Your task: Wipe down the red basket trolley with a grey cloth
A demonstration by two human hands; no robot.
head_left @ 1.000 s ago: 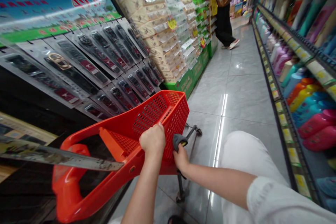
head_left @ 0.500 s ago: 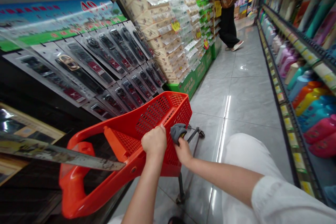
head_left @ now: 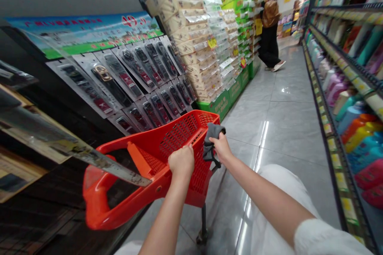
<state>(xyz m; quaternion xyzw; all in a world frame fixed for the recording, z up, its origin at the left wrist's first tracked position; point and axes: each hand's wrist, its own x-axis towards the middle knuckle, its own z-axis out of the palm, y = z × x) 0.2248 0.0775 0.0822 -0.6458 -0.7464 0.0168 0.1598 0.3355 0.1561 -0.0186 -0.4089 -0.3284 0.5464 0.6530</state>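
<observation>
A red plastic shopping basket cart (head_left: 140,137) stands tilted in front of me, its looped handle towards the lower left. My left hand (head_left: 182,162) is closed around its near rim. In my right hand (head_left: 222,147) is a bunched dark grey cloth (head_left: 213,137), pinched between thumb and fingers against the cart's front right corner. How much the cloth touches the basket wall I cannot tell. Inside the basket an orange-red flap (head_left: 139,159) leans near the handle end. A worn metal bar (head_left: 119,169) crosses over the handle side from the left.
Packaged belts (head_left: 128,75) hang on a display at left, beside stacked tissue packs (head_left: 188,44). Shelves of colourful bottles (head_left: 359,131) line the right. A person with a brown backpack (head_left: 271,14) stands farther down the tiled aisle (head_left: 284,119).
My right hand has moved up with the grey cloth, which now hangs more loosely. The whole view has shifted, putting the cart and shelves farther right. My left hand keeps its hold on the rim.
</observation>
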